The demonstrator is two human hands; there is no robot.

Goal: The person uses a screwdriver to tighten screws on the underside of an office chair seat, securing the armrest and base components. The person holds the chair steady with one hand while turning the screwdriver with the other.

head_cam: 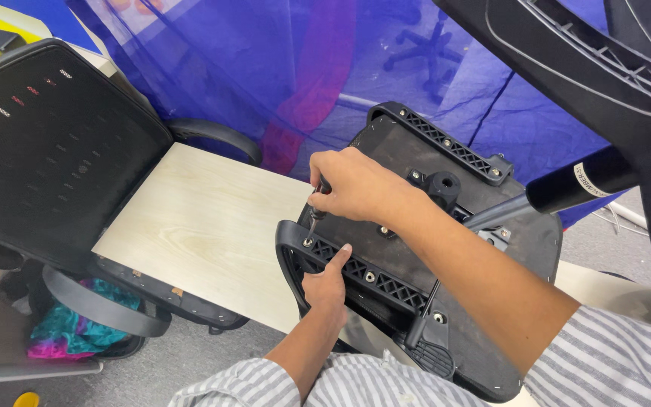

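right hand (356, 185) closing round a small screwdriver (316, 212) — turning one screw | left hand (327, 283) gripping black plastic armrest (371, 275) on upturned black seat base (521, 249) | other screws sitting in — job looking partly done

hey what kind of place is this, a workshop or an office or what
Probably a chair assembly workshop. An upturned chair seat lies on a pale wooden table, the right hand drives a screwdriver into its armrest bracket, and another chair lies alongside.

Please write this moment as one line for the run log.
right hand: grips screwdriver, tip at armrest bracket | left hand: holds bracket | seat underside: facing up, on wooden table
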